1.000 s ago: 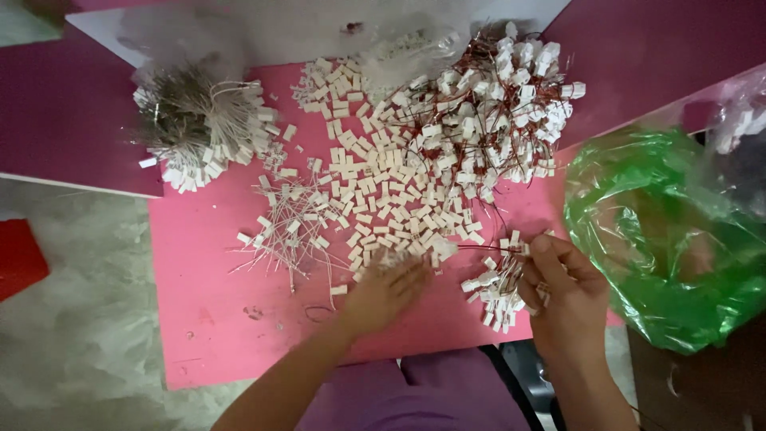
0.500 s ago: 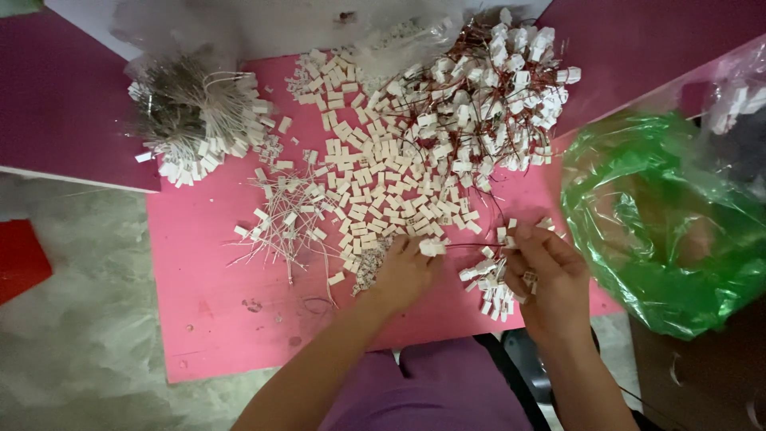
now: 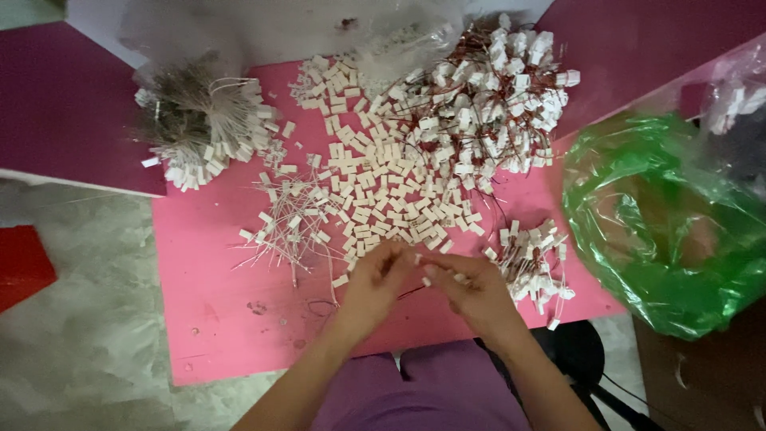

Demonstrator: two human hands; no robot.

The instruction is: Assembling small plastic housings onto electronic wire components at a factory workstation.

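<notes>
Both hands are together above the near edge of a pink board (image 3: 223, 319). The left hand (image 3: 375, 283) has its fingers bent inward, and the right hand (image 3: 472, 291) has its fingertips turned toward the left one, so the two hands nearly touch in the middle. Between the fingertips there is a small white plastic connector (image 3: 426, 280) with a thin dark wire under it. It seems that both hands pinch this small piece, but which fingers really press it I cannot tell, because it is very small.

Just behind the hands lies a wide spread of loose white connector housings (image 3: 383, 191), scattered flat on the board. On the left of this spread there is a loose bunch of thin pale wires with white ends (image 3: 287, 219). Farther left, at the edge of the board, lies a thick bundle of grey-white wires (image 3: 199, 128) with connectors on the ends. At the far right of the board is a big tangled heap of red-brown wires with white connectors (image 3: 487, 104). Just beside the right hand, on its outer side, is a smaller pile of finished wired connectors (image 3: 535, 259).

To the right of the board is an open green plastic bag (image 3: 662, 223), and a clear plastic bag (image 3: 734, 96) is behind it. A dark purple table top (image 3: 64, 104) is on the left, and the grey floor (image 3: 80, 351) is below it
</notes>
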